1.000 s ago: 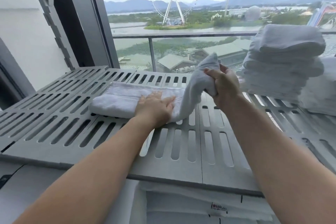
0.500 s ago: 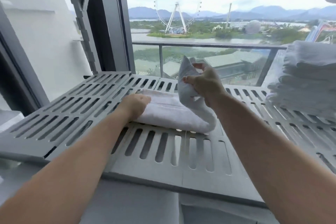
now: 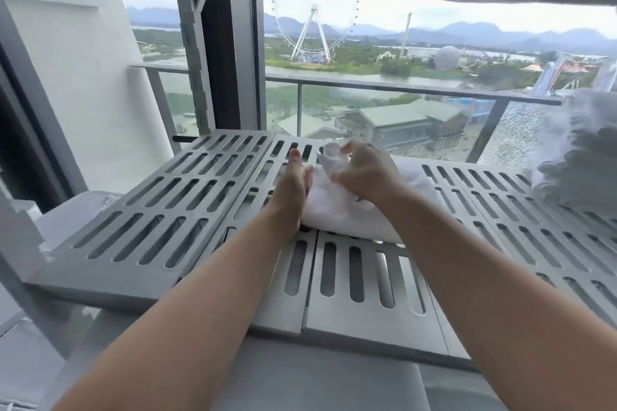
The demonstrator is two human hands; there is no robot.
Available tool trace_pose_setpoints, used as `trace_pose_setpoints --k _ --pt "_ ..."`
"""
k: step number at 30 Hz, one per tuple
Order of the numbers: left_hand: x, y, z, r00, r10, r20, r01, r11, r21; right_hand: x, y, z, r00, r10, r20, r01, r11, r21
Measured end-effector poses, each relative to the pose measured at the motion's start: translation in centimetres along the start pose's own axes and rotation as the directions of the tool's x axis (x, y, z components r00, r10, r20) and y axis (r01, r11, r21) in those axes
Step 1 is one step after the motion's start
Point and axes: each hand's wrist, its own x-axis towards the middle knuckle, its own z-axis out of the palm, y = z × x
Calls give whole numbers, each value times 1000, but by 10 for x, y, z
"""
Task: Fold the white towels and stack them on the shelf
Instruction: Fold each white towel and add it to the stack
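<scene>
Both hands work one white towel [image 3: 337, 210] lying on the slatted shelf [image 3: 173, 210]: the left hand [image 3: 293, 190], held flat, braces its left end while the right hand [image 3: 364, 173] pinches a bunched end above it. Mid-fold; next that flap needs laying flat, before joining what seems a blurred stack [image 3: 577, 157].

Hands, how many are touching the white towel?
2. The left hand rests flat against the left end of the white towel; the right hand grips its bunched end on top. Both are over the grey slatted shelf. No other hand shows.
</scene>
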Motion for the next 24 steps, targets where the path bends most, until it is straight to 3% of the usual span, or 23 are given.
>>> trace_pose_setpoints --k 3,5,8,10,12,14,15,17,18,19,21,24 --pt "2 -5 -3 1000 -5 29 8 996 -87 -4 -12 5 1000 11 -9 -10 995 98" --pt "3 -5 -3 1000 -5 15 8 988 -157 -5 -13 9 999 26 -25 -16 949 316" --pt "5 -7 -6 999 15 30 -10 986 -167 -5 -6 15 994 105 22 -94 755 648" --pt "8 -10 -8 998 7 65 4 987 -161 -6 -3 20 972 190 136 -227 638 736" --pt "8 -13 -9 998 -16 68 21 997 -73 -5 -1 22 942 219 255 -336 590 734" --pt "7 -15 -11 999 24 36 -28 994 106 -1 2 17 940 189 285 -337 644 686" --pt "6 -16 -12 998 43 50 -51 983 178 2 6 13 962 169 216 -269 739 617" --pt "3 -16 -10 990 114 77 -133 942 310 7 14 4 997 42 -59 -27 971 237" --pt "1 -16 -10 983 160 93 -184 908 376 7 19 4 991 -62 -117 63 998 7" --pt "1 -16 -9 975 191 117 -224 858 462 5 24 7 989 -119 -82 104 981 -165" --pt "2 -14 -7 971 178 162 -240 687 685 0 38 19 991 -71 110 103 943 -315" --pt "3 -3 2 989 61 137 -148 234 961 2 54 34 957 -3 290 102 940 -326"
